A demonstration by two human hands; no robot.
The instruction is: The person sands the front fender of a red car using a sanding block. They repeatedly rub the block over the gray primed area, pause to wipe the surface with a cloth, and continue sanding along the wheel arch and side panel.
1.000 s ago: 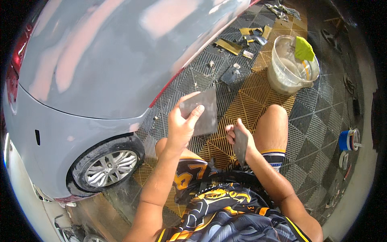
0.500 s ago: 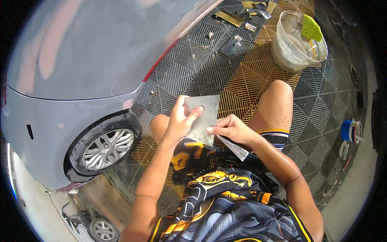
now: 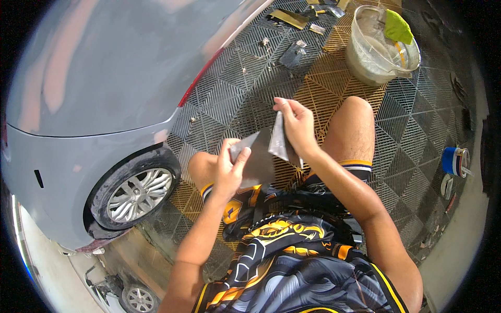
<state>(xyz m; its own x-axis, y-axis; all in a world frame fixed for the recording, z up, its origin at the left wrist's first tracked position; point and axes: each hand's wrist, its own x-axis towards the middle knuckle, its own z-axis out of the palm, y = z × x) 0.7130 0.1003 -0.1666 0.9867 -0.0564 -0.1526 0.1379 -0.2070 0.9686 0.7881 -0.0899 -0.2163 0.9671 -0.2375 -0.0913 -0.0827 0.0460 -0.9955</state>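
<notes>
My left hand (image 3: 229, 169) grips the left edge of a thin, flat grey plate (image 3: 259, 160), thumb on top. The plate is tilted, part of its face pale and part dark. My right hand (image 3: 299, 124) is raised just beyond its right edge, closed on a narrow, tapering scraper blade (image 3: 278, 142) that points downward. Its surface is whitish and smeared. My right fingers hide the blade's upper end. I cannot tell whether blade and plate touch.
At left stands a grey car (image 3: 94, 73) with pinkish patches and a rear wheel (image 3: 138, 193). A clear bucket (image 3: 365, 68) with a green cloth (image 3: 399, 27) stands far right. Scraps (image 3: 289, 19) lie on the grid floor. A blue-sided can (image 3: 450, 160) is at right.
My right hand has moved up and away from the plate's lower right corner, bringing the scraper blade with it. The plate has tilted in my left hand, which has shifted slightly down and left.
</notes>
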